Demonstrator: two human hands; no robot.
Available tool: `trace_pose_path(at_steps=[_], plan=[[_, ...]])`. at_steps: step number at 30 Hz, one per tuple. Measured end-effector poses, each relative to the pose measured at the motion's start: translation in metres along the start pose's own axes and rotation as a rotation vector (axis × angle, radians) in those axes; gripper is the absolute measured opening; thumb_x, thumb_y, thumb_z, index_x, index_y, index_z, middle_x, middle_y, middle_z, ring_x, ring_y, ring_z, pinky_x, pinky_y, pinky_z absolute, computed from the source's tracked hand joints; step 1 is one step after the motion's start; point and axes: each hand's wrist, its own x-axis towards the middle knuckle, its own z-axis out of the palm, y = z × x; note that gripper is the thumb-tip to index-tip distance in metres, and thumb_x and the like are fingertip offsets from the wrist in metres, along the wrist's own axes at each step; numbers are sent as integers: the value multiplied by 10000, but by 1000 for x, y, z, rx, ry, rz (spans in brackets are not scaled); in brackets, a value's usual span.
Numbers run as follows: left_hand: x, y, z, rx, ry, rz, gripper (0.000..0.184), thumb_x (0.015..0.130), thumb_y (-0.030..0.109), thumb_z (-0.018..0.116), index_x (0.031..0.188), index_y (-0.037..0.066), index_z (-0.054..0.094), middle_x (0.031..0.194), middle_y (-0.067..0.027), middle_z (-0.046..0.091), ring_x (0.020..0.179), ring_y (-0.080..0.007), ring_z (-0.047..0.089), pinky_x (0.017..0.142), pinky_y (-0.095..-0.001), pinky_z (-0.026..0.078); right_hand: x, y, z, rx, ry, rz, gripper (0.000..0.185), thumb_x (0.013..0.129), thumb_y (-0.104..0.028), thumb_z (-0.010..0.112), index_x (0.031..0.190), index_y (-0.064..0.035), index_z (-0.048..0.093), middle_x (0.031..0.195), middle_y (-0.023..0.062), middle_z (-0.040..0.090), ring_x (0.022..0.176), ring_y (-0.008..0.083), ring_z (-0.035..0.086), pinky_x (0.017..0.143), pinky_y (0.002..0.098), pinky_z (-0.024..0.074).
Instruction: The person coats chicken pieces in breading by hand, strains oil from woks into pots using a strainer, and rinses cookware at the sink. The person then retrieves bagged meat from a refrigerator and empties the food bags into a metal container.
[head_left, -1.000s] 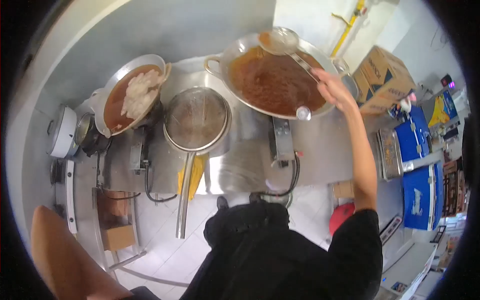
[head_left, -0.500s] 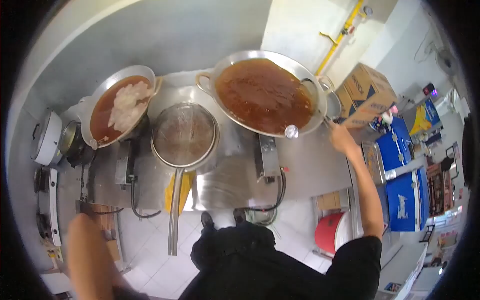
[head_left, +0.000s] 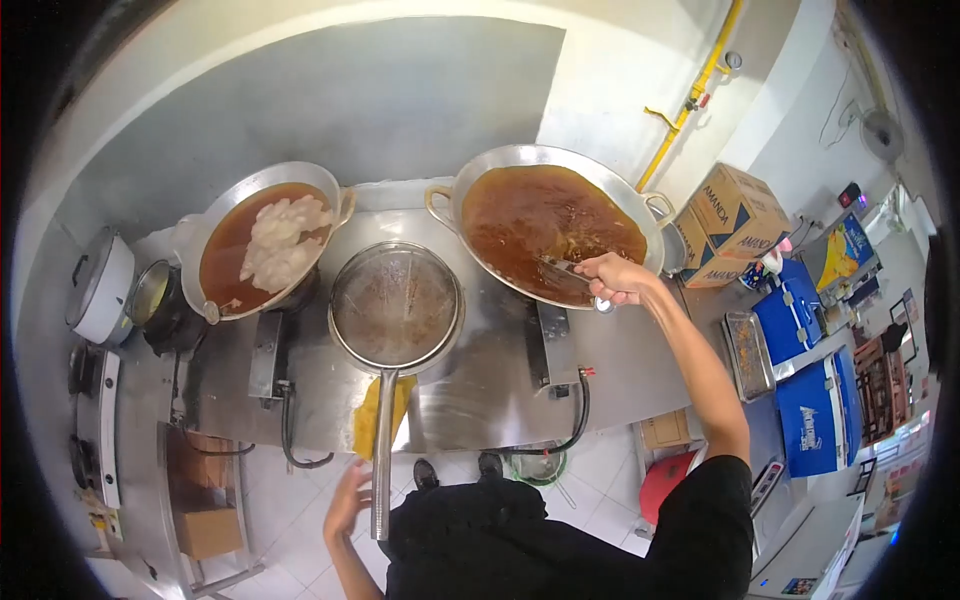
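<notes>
My right hand is closed around the metal handle of a skimmer at the near rim of the large right wok. The skimmer's head is hidden in the brown, bubbling oil. Low in the view, my left hand is open beside the long handle of a round mesh strainer, apart from it. That strainer rests on a pot between the two woks. In the left wok, a pale, lumpy mass floats in brown oil.
A yellow cloth hangs at the steel counter's front edge. Cardboard boxes and blue coolers stand to the right, near a metal tray. Left are a white lidded pot and a stove.
My right hand has moved left from the wok's right side to its near rim, bringing the skimmer along. My left arm has swung inward towards the strainer handle. The view has shifted slightly.
</notes>
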Motion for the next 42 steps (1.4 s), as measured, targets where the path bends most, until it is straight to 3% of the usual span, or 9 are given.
trace_pose_path(at_steps=[6,11,26,27,29,30,31,32,42], plan=[[37,-10,23,-817,-341,-206,433,973,404,499,1209,42,464,824,-77,542,526,-110,493,438,-214,422,34,-11,47,561,-63,-94,365,992,-111,314,1345,-48,387,623,-36,372,431,30,256,318,193,196],[25,28,38,-365,-208,-211,214,941,224,602,870,145,416,553,68,284,397,-34,283,321,-215,241,41,-7,71,733,-27,-220,374,974,-85,281,1331,-48,386,627,-35,368,425,26,252,319,192,196],[-2,41,25,209,143,218,246,925,138,575,1120,28,471,562,3,447,369,-81,400,335,-266,324,-90,-23,127,100,323,-269,369,1012,-291,415,1343,-152,501,558,-69,390,401,16,280,328,201,185],[3,38,22,271,184,247,248,929,144,570,1135,49,472,539,20,439,356,-74,383,327,-259,298,-90,-7,137,34,320,-373,343,992,-250,460,1312,-154,538,683,10,536,547,69,504,451,203,402],[17,15,6,369,228,324,251,926,133,570,1136,35,472,536,20,438,353,-74,383,324,-260,290,-42,54,185,-203,676,-906,385,980,-263,458,1303,-69,540,918,138,671,788,249,650,757,348,504],[21,8,2,462,278,412,254,924,122,571,1136,22,472,533,20,437,350,-74,382,321,-260,282,-63,49,217,-190,680,-720,375,976,-232,460,1304,-63,531,1049,196,667,933,310,667,845,376,491],[6,28,16,389,331,404,236,900,67,571,1098,-53,521,725,-123,582,644,-230,561,614,-374,452,-58,59,248,-165,733,-726,369,970,-209,468,1311,-79,527,967,232,664,860,382,666,772,435,512],[0,39,19,392,317,402,236,900,67,571,1098,-53,521,725,-123,582,644,-230,561,614,-374,452,-65,62,274,-222,636,-436,364,972,-203,456,1319,-119,525,854,257,649,749,441,635,683,497,509],[-26,70,35,651,442,459,294,875,67,598,1143,-19,513,485,-128,469,413,-231,480,465,-394,366,2,136,378,-403,629,-483,411,961,-166,459,1370,-130,469,688,256,623,616,449,612,579,541,480]])
